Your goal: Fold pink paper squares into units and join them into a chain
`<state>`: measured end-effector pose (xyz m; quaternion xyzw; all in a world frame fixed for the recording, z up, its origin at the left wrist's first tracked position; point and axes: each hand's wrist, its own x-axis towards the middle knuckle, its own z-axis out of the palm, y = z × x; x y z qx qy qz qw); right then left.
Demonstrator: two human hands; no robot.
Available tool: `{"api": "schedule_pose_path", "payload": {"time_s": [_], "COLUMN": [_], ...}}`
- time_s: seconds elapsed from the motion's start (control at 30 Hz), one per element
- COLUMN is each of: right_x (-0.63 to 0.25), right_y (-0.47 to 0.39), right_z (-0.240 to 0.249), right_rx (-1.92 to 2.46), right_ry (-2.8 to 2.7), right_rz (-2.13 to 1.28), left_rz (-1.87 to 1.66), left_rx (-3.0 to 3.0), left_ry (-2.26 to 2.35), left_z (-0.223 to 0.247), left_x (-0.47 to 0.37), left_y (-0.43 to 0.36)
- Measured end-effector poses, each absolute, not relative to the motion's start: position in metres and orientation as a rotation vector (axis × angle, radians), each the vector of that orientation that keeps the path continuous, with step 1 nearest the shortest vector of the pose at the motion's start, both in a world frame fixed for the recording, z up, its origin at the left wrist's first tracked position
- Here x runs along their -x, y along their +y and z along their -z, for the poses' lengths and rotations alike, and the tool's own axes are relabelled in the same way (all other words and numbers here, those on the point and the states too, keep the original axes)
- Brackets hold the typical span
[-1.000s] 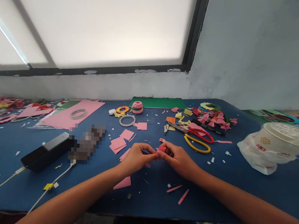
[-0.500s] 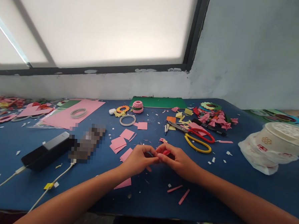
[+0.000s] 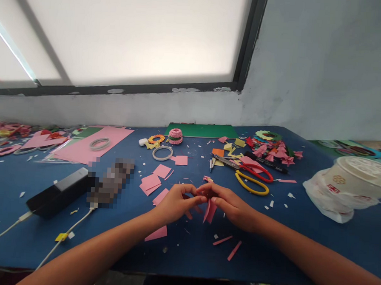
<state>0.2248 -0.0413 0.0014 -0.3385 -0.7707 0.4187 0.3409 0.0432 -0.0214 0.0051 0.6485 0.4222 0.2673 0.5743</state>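
Over the blue table, my left hand (image 3: 179, 202) and my right hand (image 3: 233, 206) meet at the fingertips. A small folded piece of pink paper (image 3: 210, 211) hangs below the fingers of my right hand, which pinches it. My left thumb and forefinger are closed against the paper's upper end; the exact contact is hidden by the fingers. Several square pink sheets (image 3: 151, 183) lie beyond my left hand. Two narrow pink paper strips (image 3: 234, 250) rest nearer me, below my right hand. Scissors (image 3: 252, 182) with red and yellow handles lie beyond my right hand.
A pile of folded paper pieces (image 3: 275, 149) sits at the back right, with a black marker (image 3: 268, 162) before it. A bagged white tub (image 3: 348, 184) stands at right. Tape rolls (image 3: 162, 153), a black box (image 3: 60, 191) and a white cable (image 3: 77, 224) are at left.
The pink paper, earlier mostly tucked between my fingers, now hangs down below them. My fingers have shifted slightly around it, while both forearms stay nearly in place.
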Motion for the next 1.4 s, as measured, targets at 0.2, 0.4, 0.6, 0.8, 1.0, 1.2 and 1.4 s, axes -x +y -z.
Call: {"api": "schedule_pose_path", "payload": {"time_s": [0.2, 0.4, 0.6, 0.8, 1.0, 1.2, 1.4], "right_x": [-0.221, -0.221, -0.221, -0.221, -0.221, -0.221, -0.224], "right_y": [-0.042, -0.039, -0.038, -0.04, -0.039, -0.035, -0.035], "right_z": [0.002, 0.003, 0.002, 0.0, 0.003, 0.005, 0.002], "right_rx": [0.966, 1.048, 1.048, 1.133, 1.294, 1.273, 1.142], "right_ry": [-1.958, -1.932, -1.943, -1.874, -1.71, -1.737, -1.743], "right_rz": [-1.112, -1.023, -0.944, -0.864, -0.769, -0.89, -1.007], "left_rz": [-0.583, -0.469, -0.356, -0.439, -0.812, -0.754, -0.663], "left_rx": [-1.706, -2.455, -2.785, -2.776, -2.454, -2.282, -2.161], "left_ry": [1.017, 0.9, 0.756, 0.971, 1.283, 1.307, 1.285], "left_z": [-0.006, -0.005, 0.002, -0.002, -0.011, -0.014, -0.016], "left_x": [-0.044, -0.044, -0.049, -0.046, -0.038, -0.042, -0.043], "left_y": [-0.024, -0.036, -0.043, -0.036, -0.022, -0.026, -0.027]}}
